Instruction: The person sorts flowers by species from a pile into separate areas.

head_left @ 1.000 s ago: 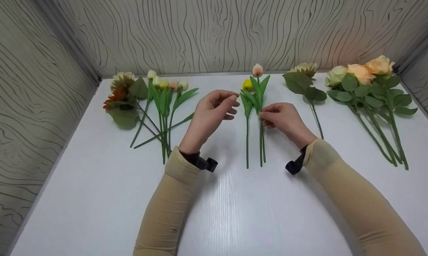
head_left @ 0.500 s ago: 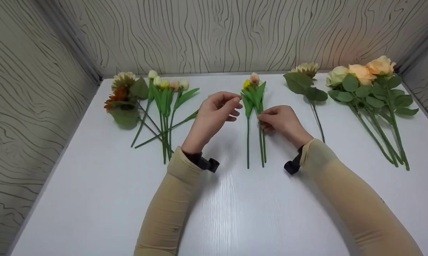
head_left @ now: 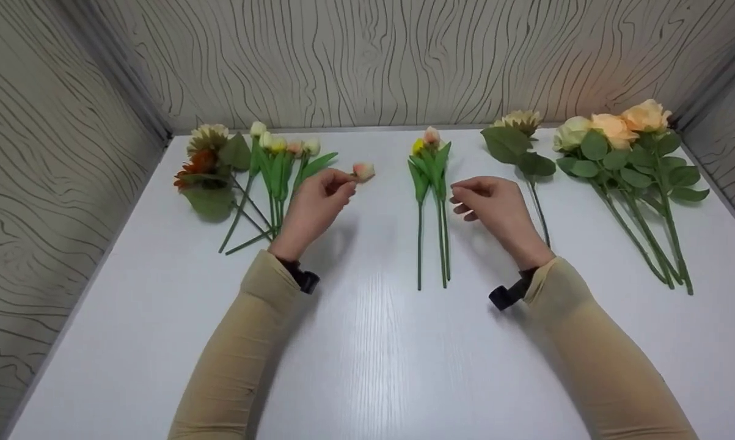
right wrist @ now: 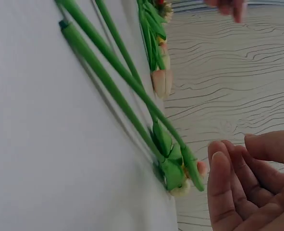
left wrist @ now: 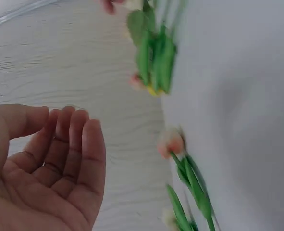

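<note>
My left hand (head_left: 317, 205) hovers over the left part of the table, loosely bent and holding nothing. Just beyond its fingertips lies a pink-and-cream tulip (head_left: 364, 171); the hand hides its stem in the head view. A small group of tulips with green leaves (head_left: 442, 162) lies mid-table, stems toward me, showing a yellow head (head_left: 418, 146) and a pink head (head_left: 431, 135). To the right of these stems, my right hand (head_left: 492, 211) is bare of any object, its fingers relaxed and apart from the flowers. The right wrist view shows this gap beside the tulips (right wrist: 173, 171).
Several white, yellow and pink tulips (head_left: 277, 174) lie left, partly behind my left hand. Beyond them are a cream and an orange flower (head_left: 203, 162) with broad leaves. On the right lie a single cream flower (head_left: 520, 122) and several roses (head_left: 614, 129). A patterned wall (head_left: 367, 61) closes the back.
The right hand has let go of the pink tulip, now lying lower beside the yellow one, and drawn slightly right. My left hand has moved left, uncovering another pink tulip head.
</note>
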### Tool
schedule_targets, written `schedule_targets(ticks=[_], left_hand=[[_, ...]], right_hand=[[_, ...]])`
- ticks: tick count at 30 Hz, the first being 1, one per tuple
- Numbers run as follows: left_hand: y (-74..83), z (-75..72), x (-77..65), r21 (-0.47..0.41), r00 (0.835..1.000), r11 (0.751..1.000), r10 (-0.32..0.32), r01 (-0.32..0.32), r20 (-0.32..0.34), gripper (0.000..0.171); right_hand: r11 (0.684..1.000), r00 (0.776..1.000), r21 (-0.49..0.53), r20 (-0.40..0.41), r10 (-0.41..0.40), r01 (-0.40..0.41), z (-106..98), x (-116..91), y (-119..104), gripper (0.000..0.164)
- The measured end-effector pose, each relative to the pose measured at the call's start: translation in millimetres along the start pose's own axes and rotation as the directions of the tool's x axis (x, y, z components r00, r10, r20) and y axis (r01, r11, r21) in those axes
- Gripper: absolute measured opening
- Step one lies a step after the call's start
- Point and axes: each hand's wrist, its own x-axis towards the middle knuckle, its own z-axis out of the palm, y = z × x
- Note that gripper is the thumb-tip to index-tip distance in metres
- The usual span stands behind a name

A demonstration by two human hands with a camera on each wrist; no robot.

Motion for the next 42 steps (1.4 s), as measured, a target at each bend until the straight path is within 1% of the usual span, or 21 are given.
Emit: schedule_targets(ticks=[1,2,3,5,8,10,13,16,18,19,21,23,25,26,27,29,31,34,37,39,42], left_hand=[[-8.7,-10.7,0.2,0.072,1.000,0.997,-0.022,0.023,-0.016,0.024],[-17.3,-21.7,0.2,0.147,0.999,0.988,-0.039,0.044,-0.032,0.025],[-25.4,-32.9,-0.5,0.209,0.997,0.975,-0.059,0.068,-0.046,0.025],[-39.6,-54.4,-4.3,0.317,0.994,0.942,-0.093,0.109,-0.065,0.026],[-55.9,-81.4,-12.1,0.439,0.991,0.889,-0.115,0.134,-0.070,0.024],[-63.7,-95.0,-18.1,0.494,0.992,0.860,-0.114,0.127,-0.057,0.023],[-71.1,-106.2,-26.0,0.548,0.994,0.831,-0.106,0.098,-0.017,0.020],[-74.9,-107.2,-31.2,0.584,0.994,0.809,-0.108,0.070,0.030,0.016],[-76.2,-105.6,-33.4,0.601,0.991,0.795,-0.128,0.085,0.029,0.015],[-76.8,-105.0,-34.1,0.604,0.990,0.791,-0.139,0.101,0.017,0.016],[-76.7,-105.8,-34.0,0.590,0.985,0.793,-0.170,0.151,-0.023,0.019],[-76.8,-108.7,-31.3,0.544,0.975,0.810,-0.208,0.219,-0.082,0.023],[-76.1,-113.0,-25.9,0.469,0.960,0.837,-0.246,0.281,-0.135,0.027],[-76.0,-115.2,-22.3,0.434,0.952,0.847,-0.264,0.306,-0.157,0.029],[-76.3,-117.2,-18.4,0.399,0.941,0.853,-0.285,0.336,-0.182,0.031],[-76.2,-118.5,-8.3,0.341,0.919,0.857,-0.329,0.386,-0.215,0.034],[-76.4,-118.0,0.4,0.296,0.899,0.853,-0.370,0.429,-0.235,0.034],[-77.0,-113.7,8.7,0.262,0.864,0.829,-0.435,0.494,-0.254,0.031],[-78.2,-108.5,12.4,0.251,0.838,0.806,-0.472,0.536,-0.275,0.029],[-78.9,-107.6,12.4,0.245,0.828,0.799,-0.480,0.549,-0.289,0.027],[-79.9,-108.5,12.9,0.233,0.825,0.801,-0.483,0.552,-0.295,0.026]], right_hand=[[1.000,1.000,-0.012,0.011,-0.024,0.024,4.2,-2.1,-1.1,0.042],[0.998,0.998,-0.030,0.026,-0.051,0.052,8.6,-4.1,-2.1,0.040],[0.996,0.996,-0.051,0.045,-0.076,0.079,13.4,-6.6,-3.4,0.037],[0.986,0.988,-0.095,0.094,-0.126,0.135,23.9,-11.9,-7.3,0.031],[0.959,0.963,-0.164,0.175,-0.202,0.231,41.5,-21.1,-16.0,0.022],[0.933,0.940,-0.201,0.230,-0.253,0.300,54.6,-27.7,-22.9,0.018],[0.878,0.895,-0.249,0.297,-0.332,0.409,74.0,-37.1,-30.6,0.016],[0.817,0.848,-0.286,0.351,-0.398,0.502,90.9,-44.2,-32.0,0.016],[0.781,0.820,-0.302,0.383,-0.426,0.547,99.4,-46.9,-30.4,0.016],[0.769,0.811,-0.309,0.394,-0.432,0.559,102.8,-47.8,-29.2,0.017],[0.750,0.795,-0.314,0.411,-0.445,0.582,107.0,-48.1,-27.2,0.016],[0.746,0.794,-0.318,0.414,-0.446,0.585,109.2,-47.4,-25.9,0.015],[0.749,0.796,-0.314,0.405,-0.450,0.583,110.1,-46.0,-25.2,0.014],[0.751,0.797,-0.311,0.401,-0.452,0.583,110.4,-45.1,-24.9,0.014],[0.754,0.798,-0.308,0.398,-0.452,0.580,110.7,-44.3,-24.5,0.014],[0.758,0.800,-0.302,0.392,-0.454,0.578,109.1,-43.0,-24.5,0.015],[0.760,0.801,-0.298,0.386,-0.458,0.578,107.9,-42.1,-24.2,0.015],[0.758,0.800,-0.294,0.375,-0.469,0.582,106.7,-41.4,-23.9,0.015],[0.755,0.799,-0.296,0.371,-0.474,0.585,105.9,-41.0,-23.2,0.015],[0.754,0.797,-0.294,0.371,-0.476,0.588,106.4,-40.5,-23.2,0.015],[0.754,0.797,-0.292,0.368,-0.479,0.588,106.1,-40.2,-23.2,0.015]])
